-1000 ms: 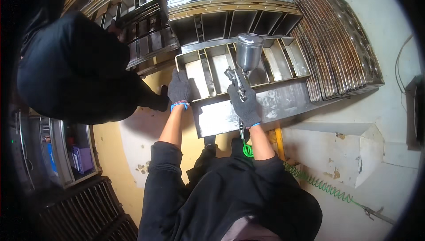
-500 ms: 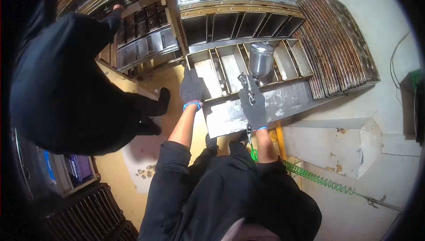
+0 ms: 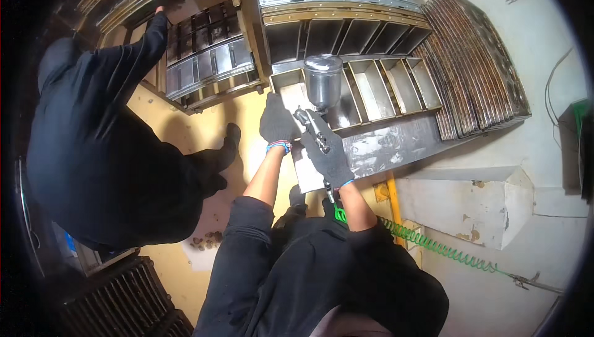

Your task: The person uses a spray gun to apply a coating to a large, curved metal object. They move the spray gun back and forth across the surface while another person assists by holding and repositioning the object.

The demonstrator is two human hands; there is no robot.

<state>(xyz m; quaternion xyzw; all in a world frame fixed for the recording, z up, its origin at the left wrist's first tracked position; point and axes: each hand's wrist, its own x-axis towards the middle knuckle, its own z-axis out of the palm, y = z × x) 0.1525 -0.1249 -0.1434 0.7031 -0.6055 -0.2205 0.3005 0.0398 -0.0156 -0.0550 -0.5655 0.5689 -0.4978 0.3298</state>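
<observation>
Watching over the remote feed, I see the gloved right hand (image 3: 328,157) wrapped around a spray gun (image 3: 314,132), its metal cup (image 3: 323,86) standing over the left part of a multi-compartment metal pan (image 3: 373,89) on the worktable (image 3: 387,145). The pan lies just beyond that grip, its long axis running left to right across the wearer, the right end angled slightly away. Nearer to it is the gloved left hand (image 3: 276,119), at the pan's left end, though I cannot tell whether its fingers pinch the rim.
</observation>
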